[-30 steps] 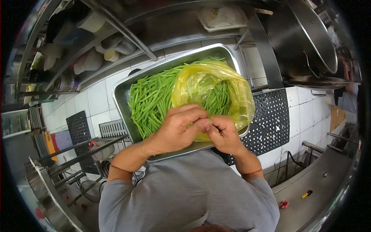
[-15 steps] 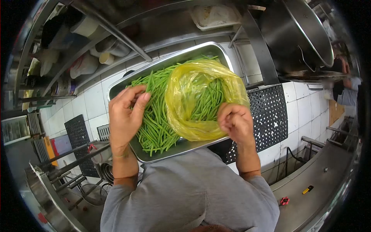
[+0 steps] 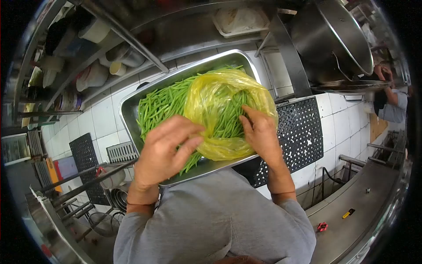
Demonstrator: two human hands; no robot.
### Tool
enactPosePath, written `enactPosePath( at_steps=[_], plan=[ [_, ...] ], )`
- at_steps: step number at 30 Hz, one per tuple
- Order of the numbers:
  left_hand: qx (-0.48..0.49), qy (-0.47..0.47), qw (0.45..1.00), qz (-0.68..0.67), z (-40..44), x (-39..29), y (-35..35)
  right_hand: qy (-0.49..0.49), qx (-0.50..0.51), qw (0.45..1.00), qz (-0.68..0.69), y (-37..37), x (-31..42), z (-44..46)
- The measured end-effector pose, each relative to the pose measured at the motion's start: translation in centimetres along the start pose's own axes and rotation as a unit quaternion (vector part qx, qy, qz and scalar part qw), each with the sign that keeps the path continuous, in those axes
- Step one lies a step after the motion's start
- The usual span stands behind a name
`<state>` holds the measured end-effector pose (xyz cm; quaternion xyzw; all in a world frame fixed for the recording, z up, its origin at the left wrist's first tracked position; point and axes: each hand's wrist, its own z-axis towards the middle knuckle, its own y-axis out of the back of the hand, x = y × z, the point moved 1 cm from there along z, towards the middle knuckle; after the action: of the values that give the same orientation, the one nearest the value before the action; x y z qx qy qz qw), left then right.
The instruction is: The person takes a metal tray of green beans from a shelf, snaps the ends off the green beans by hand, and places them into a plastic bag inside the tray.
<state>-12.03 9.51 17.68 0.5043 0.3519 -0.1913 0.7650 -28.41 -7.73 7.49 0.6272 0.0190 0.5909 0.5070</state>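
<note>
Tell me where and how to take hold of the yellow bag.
Best, probably, to come from above and gather the yellow bag by its rim, a hand on each side: the mouth gapes upward, the plastic there bunches in loose folds, and beans lie inside.

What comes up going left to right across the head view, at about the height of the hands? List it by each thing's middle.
Left black mat, grey slotted grate, left hand, yellow plastic bag, right hand, right black mat.
</note>
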Motion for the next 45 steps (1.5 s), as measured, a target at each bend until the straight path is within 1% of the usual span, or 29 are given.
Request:
enactPosePath(
  at_steps=[1, 3, 4, 6, 8, 9, 10, 11, 13, 14, 16, 20, 23, 26, 27, 29, 30, 31, 36, 37, 38, 39, 41, 42, 44, 45],
  plan=[
    [0.000, -0.003, 1.000, -0.001, -0.1, -0.2, -0.3, 0.001, -0.003, 1.000, -0.002, -0.2, -0.2, -0.1],
    [0.039, -0.023, 0.998, -0.047, -0.3, -0.3, -1.0, 0.014, 0.003, 1.000, -0.011, -0.4, -0.5, -0.2],
    [0.048, 0.003, 0.997, -0.058, -0.6, -0.3, -1.2, 0.019, 0.010, 1.000, -0.008, -0.4, -0.5, -0.2],
    [0.053, 0.005, 0.998, -0.041, -0.9, 0.0, -1.2, -0.002, 0.021, 1.000, -0.009, -0.7, -0.9, -0.8],
    [0.051, 0.000, 0.998, -0.048, -0.8, 0.3, -1.2, 0.004, 0.036, 0.999, -0.030, -0.8, -1.3, -0.9],
    [0.045, 0.000, 0.998, -0.053, -0.8, 0.5, -1.2, 0.030, 0.002, 0.999, -0.020, -0.8, -1.2, -0.9],
    [0.041, 0.005, 0.997, -0.058, -0.7, 0.6, -1.3, 0.030, -0.017, 0.999, -0.023, -0.4, -0.7, -0.7],
    [0.025, -0.022, 0.998, -0.056, -0.4, 0.6, -1.6, 0.037, -0.019, 0.999, -0.020, -0.1, -0.4, -0.5],
    [0.015, -0.020, 0.997, -0.073, -0.4, 0.8, -1.9, 0.080, -0.041, 0.996, -0.023, 1.0, 0.6, 0.1],
    [0.024, -0.037, 0.997, -0.070, -0.4, 1.2, -2.0, 0.092, -0.049, 0.994, -0.028, 1.6, 1.4, 0.4],
    [0.020, -0.049, 0.996, -0.074, -0.5, 0.9, -2.1, 0.094, -0.110, 0.989, -0.033, 2.4, 2.7, 0.4],
    [0.022, -0.074, 0.994, -0.080, -1.5, 1.4, -2.2, 0.080, -0.132, 0.988, -0.017, 3.1, 4.4, 0.4],
    [0.019, -0.088, 0.992, -0.084, -1.9, 0.8, -1.5, 0.077, -0.130, 0.988, -0.017, 2.6, 5.0, 0.3],
    [0.007, -0.099, 0.991, -0.094, -2.0, 0.5, -0.8, 0.103, -0.150, 0.983, -0.018, 2.3, 6.0, 0.4],
    [0.000, -0.105, 0.989, -0.102, -2.0, 0.4, -0.6, 0.109, -0.149, 0.983, -0.019, 2.4, 6.3, 0.4],
    [-0.007, -0.110, 0.989, -0.103, -1.9, 0.4, -0.3, 0.086, -0.137, 0.987, -0.016, 2.5, 6.9, 0.6],
    [-0.008, -0.113, 0.988, -0.106, -1.8, 0.4, -0.3, 0.089, -0.135, 0.987, -0.016, 2.4, 6.9, 0.7],
    [-0.010, -0.113, 0.988, -0.105, -1.7, 0.5, -0.3, 0.080, -0.145, 0.986, -0.012, 2.3, 6.8, 0.8],
    [0.017, -0.113, 0.989, -0.090, -0.8, 0.6, -0.7, 0.046, -0.160, 0.986, 0.011, 2.3, 6.5, 0.6],
    [0.024, -0.118, 0.989, -0.086, -0.5, 0.5, -0.7, 0.049, -0.145, 0.988, 0.025, 2.4, 6.3, 0.5],
    [0.027, -0.110, 0.991, -0.075, -0.1, 0.3, -0.7, 0.052, -0.132, 0.989, 0.038, 2.5, 6.1, 0.6],
    [0.031, -0.102, 0.992, -0.064, 0.3, 0.4, -0.8, 0.047, -0.142, 0.988, 0.041, 2.5, 5.8, 0.6],
    [0.050, -0.103, 0.992, -0.061, 1.2, 0.6, -1.1, 0.065, -0.121, 0.989, 0.054, 2.5, 5.1, 0.7],
    [0.053, -0.090, 0.993, -0.053, 1.6, 0.6, -1.3, 0.074, -0.112, 0.989, 0.067, 2.6, 4.8, 0.8],
    [0.068, -0.072, 0.994, -0.045, 2.2, 0.5, -1.7, 0.060, -0.104, 0.989, 0.092, 2.7, 4.5, 0.9],
    [0.092, -0.047, 0.994, -0.040, 2.5, 0.2, -1.9, 0.057, -0.090, 0.988, 0.111, 2.7, 4.5, 0.8]
  ],
)
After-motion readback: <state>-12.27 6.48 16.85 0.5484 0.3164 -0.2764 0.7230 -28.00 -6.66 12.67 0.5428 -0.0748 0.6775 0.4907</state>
